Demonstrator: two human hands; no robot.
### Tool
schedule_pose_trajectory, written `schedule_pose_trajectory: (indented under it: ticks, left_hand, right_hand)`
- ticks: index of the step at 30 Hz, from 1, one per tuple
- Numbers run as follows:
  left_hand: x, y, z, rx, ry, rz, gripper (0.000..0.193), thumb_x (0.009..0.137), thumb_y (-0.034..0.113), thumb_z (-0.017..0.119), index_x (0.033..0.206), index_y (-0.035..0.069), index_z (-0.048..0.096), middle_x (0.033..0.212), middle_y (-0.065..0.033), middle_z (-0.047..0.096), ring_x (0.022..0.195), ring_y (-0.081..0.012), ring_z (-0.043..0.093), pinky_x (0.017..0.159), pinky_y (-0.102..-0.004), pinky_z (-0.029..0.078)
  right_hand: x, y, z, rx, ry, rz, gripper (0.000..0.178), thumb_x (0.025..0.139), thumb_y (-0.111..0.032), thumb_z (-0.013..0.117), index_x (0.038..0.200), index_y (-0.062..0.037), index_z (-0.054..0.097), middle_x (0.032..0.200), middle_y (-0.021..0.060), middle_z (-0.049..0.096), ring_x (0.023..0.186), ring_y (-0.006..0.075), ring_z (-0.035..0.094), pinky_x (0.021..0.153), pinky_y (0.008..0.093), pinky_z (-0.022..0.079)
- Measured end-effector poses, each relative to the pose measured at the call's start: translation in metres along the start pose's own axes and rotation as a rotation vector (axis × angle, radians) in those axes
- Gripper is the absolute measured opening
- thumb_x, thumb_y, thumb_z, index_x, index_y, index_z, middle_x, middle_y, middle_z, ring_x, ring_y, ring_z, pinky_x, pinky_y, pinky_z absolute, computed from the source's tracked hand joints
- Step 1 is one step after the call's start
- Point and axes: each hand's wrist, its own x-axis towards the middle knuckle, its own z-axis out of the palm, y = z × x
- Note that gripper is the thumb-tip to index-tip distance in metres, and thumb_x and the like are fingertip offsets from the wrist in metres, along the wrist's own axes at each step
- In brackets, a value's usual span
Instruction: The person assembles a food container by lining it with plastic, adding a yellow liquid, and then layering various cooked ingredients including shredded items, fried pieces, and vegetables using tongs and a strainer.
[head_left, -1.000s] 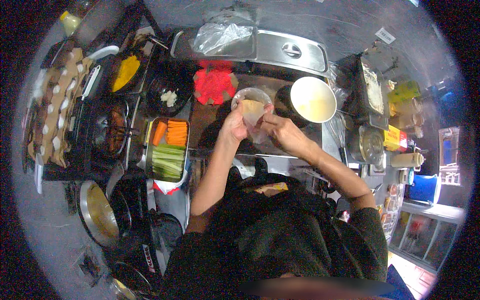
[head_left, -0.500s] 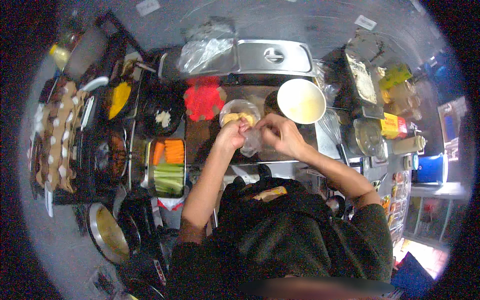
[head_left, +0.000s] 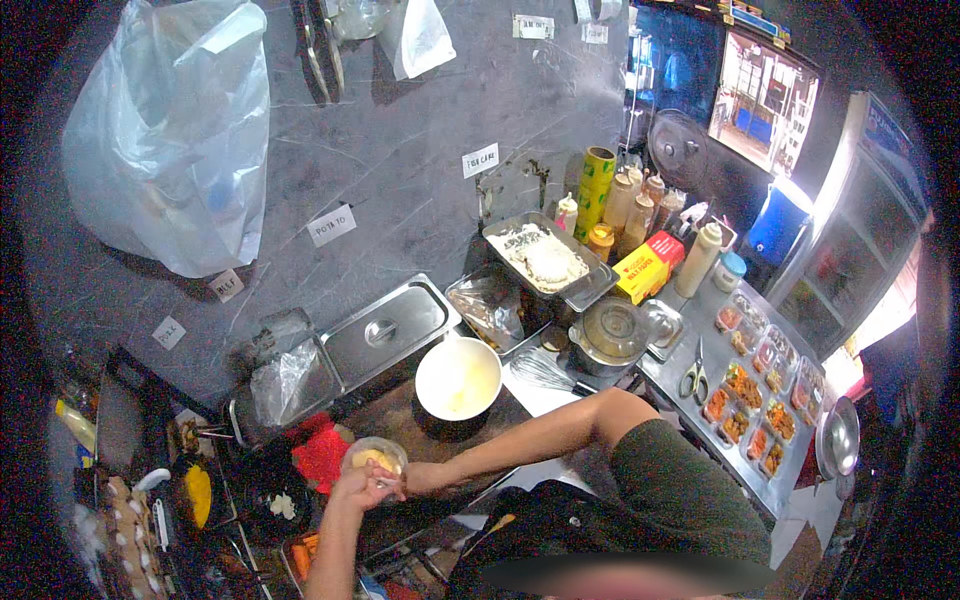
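My left hand (head_left: 360, 487) and my right hand (head_left: 428, 479) meet at the near rim of a clear round plastic tub (head_left: 397, 450) with yellow food in it. The fingers of my left hand are closed, pinched on what looks like a thin clear plastic bag, mostly hidden now. Beside them the fingers of my right hand are curled together; what they hold is hidden. Left of the tub lies a bright red piece (head_left: 320, 455), like a mat or cloth. Just beyond my right forearm stands a white bowl (head_left: 425, 372) with pale yellow liquid.
A wire whisk (head_left: 540, 370) lies right of the bowl. Behind stand a lidded steel pan (head_left: 420, 310) and a tray of white food (head_left: 540, 255). Scissors (head_left: 693, 377) and several packed food boxes (head_left: 742, 385) cover the right counter. An egg tray (head_left: 128, 530) is far left.
The view has swung right and up, showing more wall and right counter. My right hand has moved in against my left, and the clear plastic between them is now mostly hidden.
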Motion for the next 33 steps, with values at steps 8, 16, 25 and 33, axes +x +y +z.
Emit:
schedule_pose_trajectory:
  ticks: [8,16,25,33]
  left_hand:
    - [-0.058,-0.011,0.012,0.983,0.086,0.762,0.069,0.058,0.002,0.066,0.122,0.010,0.044,0.112,-0.0045,0.054,0.103,-0.0214,0.053,0.087,-0.0330,0.047]
    - [-0.041,-0.037,0.011,1.679,0.868,1.304,0.022,0.075,0.009,0.053,0.088,-0.008,0.058,0.074,-0.0251,0.061,0.067,-0.0388,0.062,0.063,-0.0451,0.050]
    - [-0.049,-0.031,0.016,2.469,0.736,1.491,0.013,0.073,0.011,0.054,0.081,0.001,0.059,0.089,-0.0154,0.059,0.075,-0.0241,0.061,0.065,-0.0351,0.052]
    - [-0.050,0.004,0.011,1.872,0.707,0.875,0.029,0.062,0.015,0.073,0.081,-0.005,0.063,0.080,-0.0171,0.065,0.065,-0.0299,0.064,0.058,-0.0393,0.053]
  right_hand:
    - [-0.018,-0.051,-0.037,-0.082,-0.080,-0.027,0.032,0.080,-0.037,0.059,0.084,-0.0063,0.064,0.077,0.0109,0.065,0.062,0.0213,0.062,0.057,0.0332,0.051]
    - [0.069,-0.045,-0.071,-0.447,0.097,0.021,0.019,0.076,-0.021,0.061,0.076,-0.0036,0.068,0.063,0.0084,0.063,0.049,0.0153,0.058,0.043,0.0276,0.049]
    - [0.128,-0.081,-0.075,-0.601,-0.058,-0.643,0.012,0.065,-0.009,0.063,0.071,0.0013,0.062,0.076,0.0218,0.062,0.076,0.0338,0.062,0.064,0.0389,0.049]
    - [0.072,-0.068,-0.055,-0.254,0.325,-0.440,0.033,0.072,-0.014,0.059,0.100,0.0022,0.055,0.082,0.0256,0.061,0.080,0.0376,0.061,0.070,0.0452,0.048]
